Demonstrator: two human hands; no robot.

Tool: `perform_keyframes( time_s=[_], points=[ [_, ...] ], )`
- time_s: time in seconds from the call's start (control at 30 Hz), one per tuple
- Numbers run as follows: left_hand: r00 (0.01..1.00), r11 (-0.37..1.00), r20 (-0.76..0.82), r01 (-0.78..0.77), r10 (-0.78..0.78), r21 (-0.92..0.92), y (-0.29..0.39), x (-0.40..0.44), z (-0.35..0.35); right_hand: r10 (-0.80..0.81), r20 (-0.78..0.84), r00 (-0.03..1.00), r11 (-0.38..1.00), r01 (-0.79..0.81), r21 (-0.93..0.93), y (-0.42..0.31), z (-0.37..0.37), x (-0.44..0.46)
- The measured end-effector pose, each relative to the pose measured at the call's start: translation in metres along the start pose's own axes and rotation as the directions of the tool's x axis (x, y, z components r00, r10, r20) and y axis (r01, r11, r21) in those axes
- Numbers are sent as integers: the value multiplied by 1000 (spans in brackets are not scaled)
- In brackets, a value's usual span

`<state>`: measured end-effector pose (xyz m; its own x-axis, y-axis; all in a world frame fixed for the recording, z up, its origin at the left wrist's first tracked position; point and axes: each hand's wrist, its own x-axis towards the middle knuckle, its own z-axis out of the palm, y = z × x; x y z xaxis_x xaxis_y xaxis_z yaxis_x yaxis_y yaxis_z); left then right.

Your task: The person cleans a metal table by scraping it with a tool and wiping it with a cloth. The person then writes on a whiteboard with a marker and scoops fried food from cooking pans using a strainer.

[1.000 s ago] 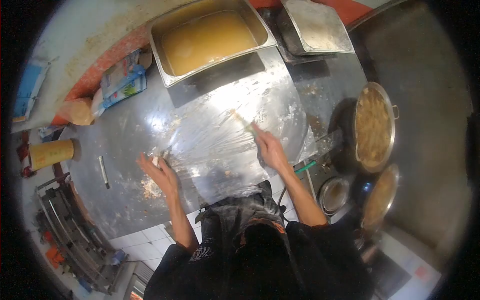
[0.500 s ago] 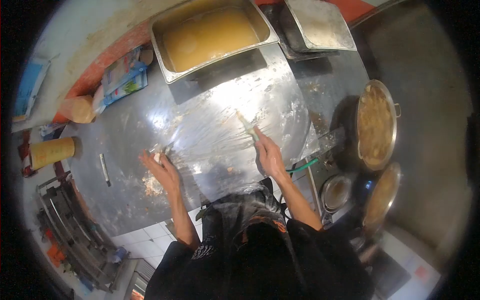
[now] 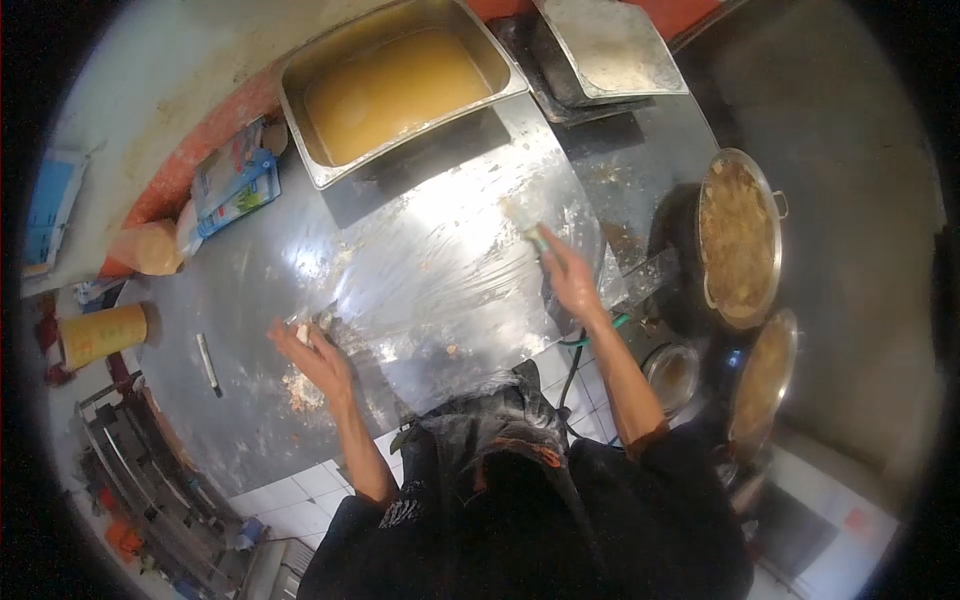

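My right hand [image 3: 572,283] is closed around a brush with a green handle [image 3: 537,238]. The brush's pale tip is blurred over the steel table [image 3: 400,300], where streaks fan out across the shiny surface. Over the left part of the table is my left hand [image 3: 318,362], its thumb and fingers around a small white lump [image 3: 303,333] that looks like dough. Crumbly pale scraps [image 3: 302,392] lie on the steel just below this hand.
A deep metal pan of yellow liquid [image 3: 400,165] stands at the back, beside a metal tray [image 3: 612,45]. To the right are large pots with brown contents [image 3: 740,240]. A marker [image 3: 208,365], a blue packet [image 3: 240,195] and a yellow container [image 3: 103,335] sit on the left.
My right hand has swept the brush to the right and slightly away from me. My left hand keeps the white lump and has barely moved. The view has shifted slightly.
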<state>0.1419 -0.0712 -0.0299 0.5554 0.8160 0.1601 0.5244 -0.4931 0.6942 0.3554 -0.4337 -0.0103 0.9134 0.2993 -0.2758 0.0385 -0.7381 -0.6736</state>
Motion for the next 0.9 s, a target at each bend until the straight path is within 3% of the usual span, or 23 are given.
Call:
perform_keyframes(
  time_s=[0.1,0.2,0.3,0.4,0.5,0.6,0.7,0.8,0.9],
  points=[
    [1000,1000,-11,5,-5,16,-7,-1,2,-19,-191,981,993,41,109,14,2,7],
    [999,1000,-19,-27,27,11,3,-2,-1,-59,58,997,996,55,67,3,-11,1],
    [1000,1000,-13,-2,1,-13,2,-1,0,-27,-182,983,986,56,158,9,-6,5],
    [998,992,-3,-69,70,101,-9,-3,1,-61,98,993,994,52,92,5,-18,-8],
    [999,997,1,-47,47,68,-6,-3,0,48,-133,990,992,-33,118,8,-15,-17],
    [1000,997,8,-24,24,75,4,-4,-2,-14,122,992,995,2,97,12,-20,-27],
    [1000,994,27,-11,8,109,1,-5,-1,-18,-135,991,985,40,165,17,-8,-29],
    [998,991,52,-24,18,131,-3,-5,0,-13,139,990,991,-6,131,7,-12,-41],
    [999,996,27,-23,21,87,-3,-5,0,-33,-21,999,998,34,60,8,0,-49]
  ],
)
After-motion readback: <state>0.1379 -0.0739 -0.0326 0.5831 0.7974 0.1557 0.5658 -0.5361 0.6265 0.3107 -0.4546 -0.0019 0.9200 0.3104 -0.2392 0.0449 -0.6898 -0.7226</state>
